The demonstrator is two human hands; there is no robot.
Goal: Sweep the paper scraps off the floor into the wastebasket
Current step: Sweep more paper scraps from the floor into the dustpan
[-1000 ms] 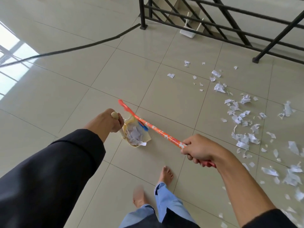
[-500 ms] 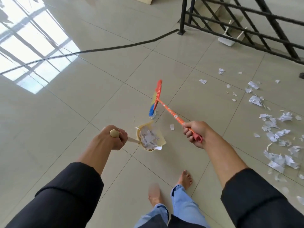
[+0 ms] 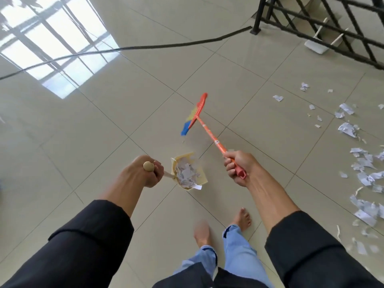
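Gripping broom [image 3: 209, 129] and scrap-filled dustpan [image 3: 190, 172] with curled fingers [image 3: 230, 167], both hands have swung farther left.

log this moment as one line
left hand: holds loaded dustpan | right hand: holds broom | scraps: remain on floor

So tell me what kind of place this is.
Probably an indoor landing or hall at the top of a staircase: glossy tiled floor, a black metal railing with steps beyond it, and a window's reflection on the tiles.
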